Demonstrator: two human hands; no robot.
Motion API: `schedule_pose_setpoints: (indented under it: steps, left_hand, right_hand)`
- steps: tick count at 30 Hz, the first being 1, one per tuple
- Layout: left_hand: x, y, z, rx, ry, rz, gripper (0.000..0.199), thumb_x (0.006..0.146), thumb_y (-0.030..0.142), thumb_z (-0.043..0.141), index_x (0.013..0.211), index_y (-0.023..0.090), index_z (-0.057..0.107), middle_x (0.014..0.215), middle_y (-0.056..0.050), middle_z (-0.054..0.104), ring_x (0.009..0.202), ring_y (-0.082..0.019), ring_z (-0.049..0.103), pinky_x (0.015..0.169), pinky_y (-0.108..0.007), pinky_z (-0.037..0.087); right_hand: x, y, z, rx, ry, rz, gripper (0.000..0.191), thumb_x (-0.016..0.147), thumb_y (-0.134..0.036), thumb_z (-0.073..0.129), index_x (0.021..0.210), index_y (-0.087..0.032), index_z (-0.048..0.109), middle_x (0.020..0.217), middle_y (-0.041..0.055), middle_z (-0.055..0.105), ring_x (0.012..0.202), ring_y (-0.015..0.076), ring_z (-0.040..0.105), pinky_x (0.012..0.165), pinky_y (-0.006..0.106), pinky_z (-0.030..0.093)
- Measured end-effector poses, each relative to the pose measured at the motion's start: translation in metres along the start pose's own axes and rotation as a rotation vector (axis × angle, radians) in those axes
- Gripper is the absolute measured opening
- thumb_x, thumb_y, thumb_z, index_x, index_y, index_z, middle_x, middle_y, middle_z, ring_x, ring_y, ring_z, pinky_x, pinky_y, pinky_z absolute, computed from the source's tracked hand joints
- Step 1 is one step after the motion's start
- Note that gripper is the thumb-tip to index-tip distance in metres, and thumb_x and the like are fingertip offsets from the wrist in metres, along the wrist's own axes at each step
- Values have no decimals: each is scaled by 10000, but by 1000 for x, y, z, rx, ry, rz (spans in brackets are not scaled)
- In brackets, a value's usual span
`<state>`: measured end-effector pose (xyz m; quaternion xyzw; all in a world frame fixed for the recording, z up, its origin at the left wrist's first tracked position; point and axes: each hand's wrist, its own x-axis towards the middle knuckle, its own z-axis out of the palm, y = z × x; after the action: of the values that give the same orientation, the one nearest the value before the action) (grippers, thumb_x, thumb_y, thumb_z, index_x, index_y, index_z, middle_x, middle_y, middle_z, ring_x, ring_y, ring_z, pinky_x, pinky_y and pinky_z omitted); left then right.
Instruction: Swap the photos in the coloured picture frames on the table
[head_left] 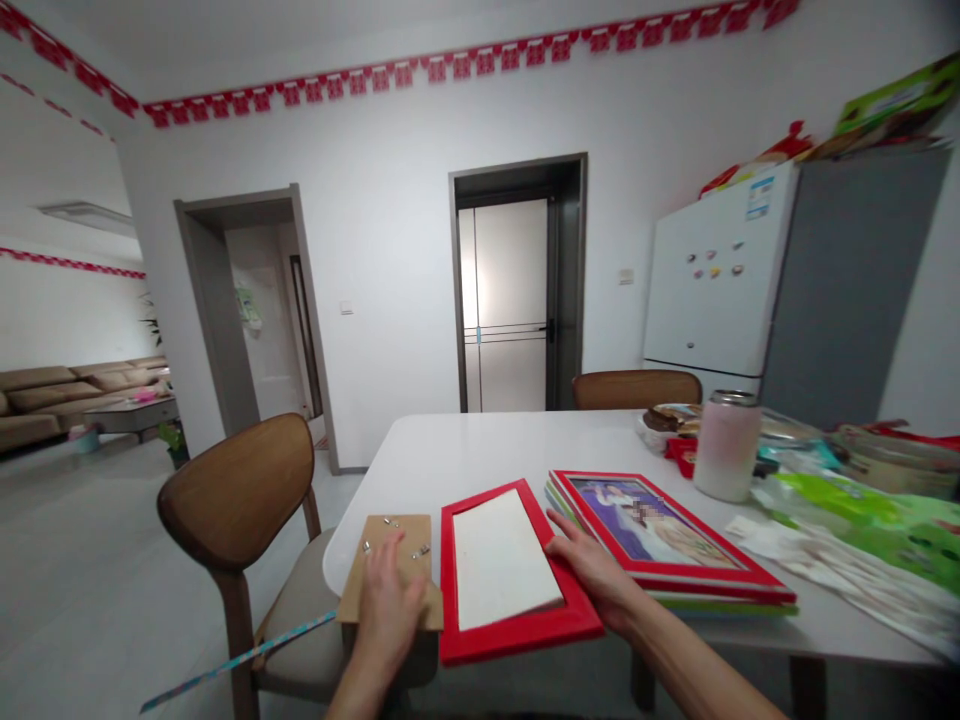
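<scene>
My right hand [589, 565] grips the right edge of a red picture frame [446, 580], thumb over its front. A white sheet [502, 560] sits slightly askew inside the frame. My left hand [390, 595] is open, its fingers spread over a brown backing board [409, 528] near the table's front edge. Whether the fingertips press on the board cannot be made out. Several small metal clips [421, 552] show on the board. Right of my right hand lies a stack of frames, its top red frame [750, 577] holding a photo [637, 520].
The white table [420, 450] has a pink-white bottle [727, 445], white gloves [832, 580] and a green plastic bag [870, 520] on its right. A wooden chair [247, 480] stands at the left, with a blue patterned strip [247, 655] crossing it. Another chair [637, 388] is behind the table.
</scene>
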<state>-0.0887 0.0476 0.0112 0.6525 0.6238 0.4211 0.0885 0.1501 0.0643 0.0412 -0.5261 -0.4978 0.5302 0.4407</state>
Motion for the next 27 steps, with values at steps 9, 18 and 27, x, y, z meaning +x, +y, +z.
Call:
schedule_pose_setpoints:
  steps: [9, 18, 27]
  left_hand:
    - [-15, 105, 30, -152, -156, 425, 437, 682, 114, 432, 1116, 169, 441, 1006, -65, 540, 940, -186, 471, 856, -318, 376]
    - [-1, 11, -12, -337, 200, -54, 358, 668, 259, 482, 1009, 150, 463, 757, -11, 560, 671, -163, 555, 630, -277, 445]
    - [-28, -32, 0, -57, 75, -100, 379, 678, 278, 453, 1024, 130, 491, 718, -23, 562, 691, -191, 559, 643, -295, 427]
  right_hand:
    - [-9, -18, 8, 61, -8, -121, 763, 638, -247, 528, 1298, -147, 157, 520, -42, 540, 484, 120, 536, 470, 219, 409]
    - [14, 23, -19, -883, 281, -259, 450, 648, -146, 433, 1085, -71, 508, 801, 112, 643, 710, 182, 584, 627, 250, 403]
    - [16, 47, -17, -1221, 273, -295, 363, 710, -181, 393, 1010, -46, 545, 880, 163, 594, 839, 220, 555, 760, 280, 383]
